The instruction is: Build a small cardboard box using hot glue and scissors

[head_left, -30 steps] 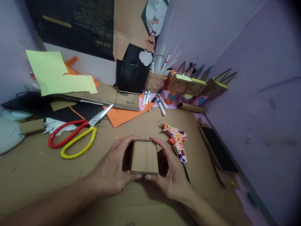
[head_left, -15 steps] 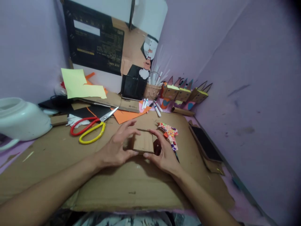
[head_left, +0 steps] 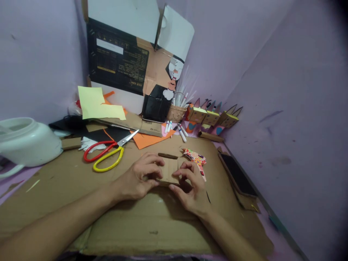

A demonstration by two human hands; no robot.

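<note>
I have a small cardboard box (head_left: 169, 169) between my two hands, low over the cardboard sheet (head_left: 122, 228) that covers the tabletop, about midway across my view. My left hand (head_left: 143, 176) pinches the box at its left side: the fingers curl over the top, and the thumb lies along the near edge. My right hand (head_left: 192, 186) pinches the right side, with bent fingertips on the top face and the thumb against the near edge. At the far side of the box a dark, raw cardboard edge shows.

Just beyond my right hand lies a floral-patterned glue gun (head_left: 194, 156), its handle partly hidden behind my fingers. Farther right, along the wall, a dark-screened phone (head_left: 236, 172) rests on a scrap of cardboard. To the left, beyond my left hand, scissors (head_left: 124, 140) with one red handle and one yellow lie with their blades apart from the box, the tip reaching a piece of orange paper (head_left: 146, 140). A white pot (head_left: 32, 145) stands at the far left.

Toward the back, loose markers (head_left: 181, 134) lie in front of a woven basket (head_left: 176, 114) with more pens in it. Beside the basket stands a row of cardboard figures (head_left: 212, 117) with pointed ears. Yellow-green paper (head_left: 95, 108) lies at the back left, before a large black-printed carton (head_left: 119, 58).
</note>
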